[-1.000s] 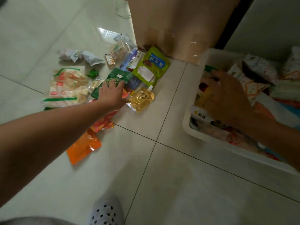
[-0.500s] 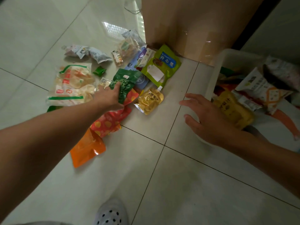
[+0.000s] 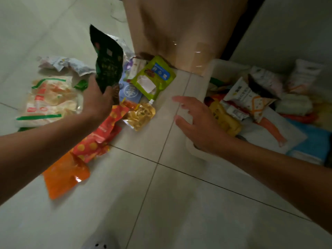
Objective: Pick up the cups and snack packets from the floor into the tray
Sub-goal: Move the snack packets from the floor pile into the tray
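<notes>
Snack packet, dark green (image 3: 108,69), is held clear of the floor (image 3: 161,194) in a person's left hand (image 3: 97,99). The fingers (image 3: 107,92) are clamped on its lower end, so it stands up above the pile. The step in hand appears to be the carry: the packet is up but not yet in the white tray (image 3: 218,64), which sits well apart to the right and is heaped with packets. The next move calls for a swing across the bare tile and a release over the tray. The right hand (image 3: 195,121) hovers just beside the tray's near wall, fingers spread, holding nothing. A lime pouch (image 3: 154,76), a yellow pouch (image 3: 140,115) and an orange packet (image 3: 64,175) await on the floor.
</notes>
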